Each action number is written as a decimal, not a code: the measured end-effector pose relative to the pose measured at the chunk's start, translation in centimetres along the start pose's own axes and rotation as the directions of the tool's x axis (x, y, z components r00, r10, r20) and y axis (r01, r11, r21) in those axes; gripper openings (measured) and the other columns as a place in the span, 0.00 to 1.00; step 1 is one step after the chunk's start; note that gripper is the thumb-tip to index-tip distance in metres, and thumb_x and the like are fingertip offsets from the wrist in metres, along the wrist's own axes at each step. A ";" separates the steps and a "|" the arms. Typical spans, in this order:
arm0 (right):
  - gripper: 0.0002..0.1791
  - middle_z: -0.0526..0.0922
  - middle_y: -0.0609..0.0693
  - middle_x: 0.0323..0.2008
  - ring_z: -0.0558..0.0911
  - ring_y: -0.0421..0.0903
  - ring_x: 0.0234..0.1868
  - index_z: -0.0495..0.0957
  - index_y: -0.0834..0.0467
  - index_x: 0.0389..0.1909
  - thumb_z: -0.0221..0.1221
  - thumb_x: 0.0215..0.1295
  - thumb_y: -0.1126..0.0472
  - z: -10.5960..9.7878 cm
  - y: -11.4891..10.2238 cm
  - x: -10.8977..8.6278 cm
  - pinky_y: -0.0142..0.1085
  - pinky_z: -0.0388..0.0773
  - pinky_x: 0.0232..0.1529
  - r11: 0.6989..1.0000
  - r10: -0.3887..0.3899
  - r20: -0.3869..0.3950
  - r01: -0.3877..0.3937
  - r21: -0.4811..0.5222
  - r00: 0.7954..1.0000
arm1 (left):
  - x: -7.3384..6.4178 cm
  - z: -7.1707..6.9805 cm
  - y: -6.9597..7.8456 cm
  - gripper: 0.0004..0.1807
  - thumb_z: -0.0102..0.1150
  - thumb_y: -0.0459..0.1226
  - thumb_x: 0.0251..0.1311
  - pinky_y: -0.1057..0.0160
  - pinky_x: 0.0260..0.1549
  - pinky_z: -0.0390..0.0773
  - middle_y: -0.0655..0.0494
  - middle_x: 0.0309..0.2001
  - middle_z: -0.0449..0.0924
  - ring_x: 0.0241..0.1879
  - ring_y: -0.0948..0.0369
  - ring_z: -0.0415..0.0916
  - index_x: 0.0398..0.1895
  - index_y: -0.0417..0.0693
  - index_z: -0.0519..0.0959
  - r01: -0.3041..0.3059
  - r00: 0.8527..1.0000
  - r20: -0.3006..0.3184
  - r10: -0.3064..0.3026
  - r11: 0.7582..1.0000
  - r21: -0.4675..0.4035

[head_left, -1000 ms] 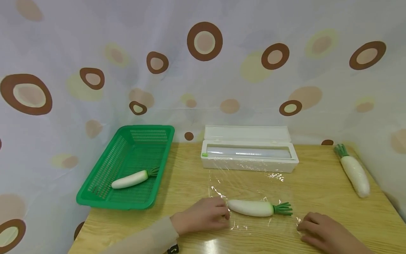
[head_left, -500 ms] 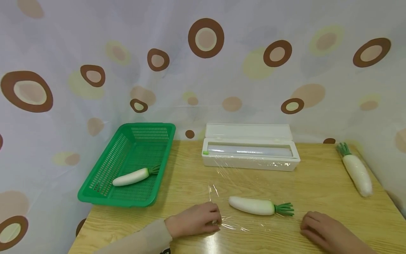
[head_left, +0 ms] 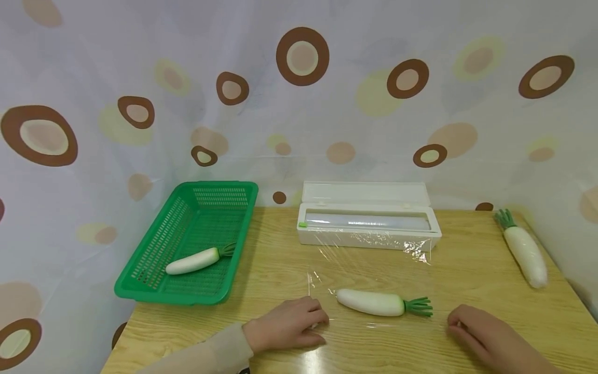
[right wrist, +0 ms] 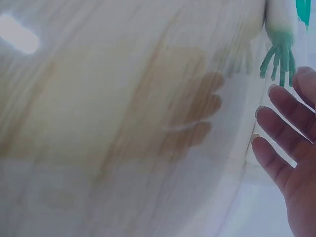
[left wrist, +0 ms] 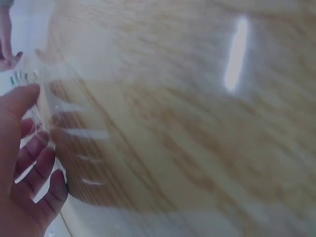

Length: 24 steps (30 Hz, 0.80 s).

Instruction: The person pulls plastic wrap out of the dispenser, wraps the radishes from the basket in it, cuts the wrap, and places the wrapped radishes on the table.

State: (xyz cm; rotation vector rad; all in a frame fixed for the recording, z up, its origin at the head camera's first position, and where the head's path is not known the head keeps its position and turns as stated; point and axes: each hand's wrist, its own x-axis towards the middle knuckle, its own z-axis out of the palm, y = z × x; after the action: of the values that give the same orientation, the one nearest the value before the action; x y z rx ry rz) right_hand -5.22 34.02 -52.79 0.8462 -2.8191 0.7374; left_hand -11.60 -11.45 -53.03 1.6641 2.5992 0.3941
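Observation:
A white radish (head_left: 371,302) with a green top lies on a sheet of clear cling film (head_left: 374,275) drawn out from the dispenser box (head_left: 364,240). At the film's near left corner is my left hand (head_left: 291,324), fingers bent at its edge; in the left wrist view creased film (left wrist: 37,126) glints at the fingertips. My right hand (head_left: 486,332) holds the film's near right corner between thumb and forefinger, close to the radish's leaves. Its other fingers (right wrist: 274,160) stretch out in the right wrist view. A shiny edge of film spans the two hands.
On the left stands a green basket (head_left: 182,299) with another radish (head_left: 192,261) in it. A shiny, film-wrapped radish (head_left: 526,257) lies at the far right. The box's lid (head_left: 366,193) is raised against the patterned curtain (head_left: 345,104) behind the wooden table (head_left: 275,265).
The left hand has shifted left and slightly back from the radish's tip. The right hand has moved a little right, its fingers more closed. The film looks flatter, its glints moved.

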 end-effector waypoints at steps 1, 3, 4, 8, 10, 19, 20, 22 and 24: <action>0.18 0.69 0.25 0.32 0.69 0.25 0.32 0.72 0.37 0.38 0.67 0.69 0.65 0.0 -0.1 0.0 0.26 0.68 0.30 1.000 0.003 -0.008 -0.003 -0.001 1.000 | 0.1 0.1 0.1 0.16 0.63 0.53 0.72 0.80 0.36 0.64 0.66 0.43 0.76 0.39 0.72 0.68 0.53 0.57 0.80 0.006 1.000 -0.007 -0.006 1.000 0.009; 0.18 0.68 0.26 0.31 0.69 0.25 0.32 0.72 0.38 0.38 0.67 0.69 0.65 -0.1 -0.2 0.1 0.26 0.67 0.30 1.000 0.005 -0.022 -0.005 -0.001 1.000 | 0.2 0.2 0.2 0.14 0.63 0.52 0.72 0.80 0.35 0.64 0.66 0.42 0.76 0.38 0.72 0.69 0.52 0.58 0.81 0.014 1.000 -0.026 -0.013 0.999 0.039; 0.18 0.68 0.26 0.31 0.69 0.25 0.32 0.72 0.38 0.38 0.67 0.69 0.65 -0.1 -0.2 0.1 0.26 0.67 0.31 1.000 0.006 -0.028 -0.006 0.001 1.000 | 0.2 0.2 0.2 0.12 0.63 0.51 0.72 0.80 0.34 0.65 0.66 0.41 0.76 0.38 0.72 0.70 0.50 0.58 0.81 0.016 0.999 -0.037 -0.014 0.998 0.055; 0.18 0.70 0.27 0.31 0.69 0.26 0.32 0.72 0.39 0.39 0.66 0.70 0.66 -0.2 -0.3 0.1 0.26 0.67 0.30 0.999 0.023 -0.030 -0.022 0.027 0.999 | 0.3 0.4 0.2 0.04 0.62 0.44 0.74 0.77 0.34 0.71 0.66 0.39 0.78 0.38 0.70 0.75 0.46 0.58 0.82 0.017 0.995 -0.096 -0.007 0.994 0.106; 0.17 0.71 0.27 0.32 0.70 0.26 0.32 0.73 0.39 0.40 0.65 0.71 0.66 -0.3 -0.3 0.1 0.26 0.68 0.30 0.998 0.038 -0.019 -0.037 0.050 0.999 | 0.2 0.3 0.1 0.03 0.62 0.42 0.73 0.75 0.36 0.75 0.65 0.39 0.79 0.38 0.69 0.77 0.45 0.58 0.83 0.015 0.991 -0.131 -0.001 0.994 0.110; 0.20 0.74 0.29 0.35 0.71 0.26 0.33 0.74 0.40 0.42 0.65 0.68 0.71 -0.8 -0.7 0.6 0.24 0.68 0.31 0.999 0.034 -0.069 -0.031 0.043 0.997 | 0.4 -0.6 -0.9 0.10 0.65 0.38 0.70 0.73 0.39 0.79 0.63 0.39 0.83 0.37 0.67 0.80 0.53 0.51 0.84 0.007 0.959 -0.280 0.028 0.992 0.123; 0.20 0.73 0.29 0.34 0.70 0.26 0.33 0.74 0.41 0.42 0.66 0.68 0.72 -0.8 -0.8 0.7 0.23 0.67 0.31 0.999 0.025 -0.078 -0.022 0.039 0.997 | 0.5 -0.7 -1.0 0.10 0.65 0.37 0.70 0.73 0.39 0.78 0.63 0.39 0.83 0.37 0.67 0.79 0.52 0.50 0.84 0.006 0.956 -0.291 0.030 0.993 0.121; 0.21 0.73 0.29 0.34 0.70 0.26 0.33 0.74 0.41 0.41 0.66 0.66 0.72 -0.8 -0.8 0.9 0.21 0.65 0.32 1.000 0.018 -0.096 -0.016 0.021 0.995 | 0.7 -0.9 -1.3 0.09 0.66 0.36 0.69 0.74 0.39 0.78 0.62 0.38 0.83 0.37 0.67 0.80 0.51 0.50 0.85 0.004 0.950 -0.309 0.034 0.993 0.122; 0.20 0.73 0.30 0.35 0.70 0.26 0.34 0.74 0.41 0.41 0.66 0.67 0.72 -0.8 -0.8 1.1 0.20 0.65 0.32 1.000 0.001 -0.110 0.000 0.004 0.994 | 1.0 -1.1 -1.5 0.08 0.67 0.35 0.69 0.74 0.39 0.78 0.62 0.38 0.84 0.36 0.67 0.80 0.48 0.49 0.86 -0.001 0.944 -0.327 0.040 0.993 0.118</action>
State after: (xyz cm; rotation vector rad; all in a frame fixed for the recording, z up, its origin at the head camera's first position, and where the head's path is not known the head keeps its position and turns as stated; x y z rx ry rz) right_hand -5.74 33.31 -51.48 0.7806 -2.7222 0.7658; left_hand -13.50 -11.32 -52.23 1.8014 2.8930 0.5782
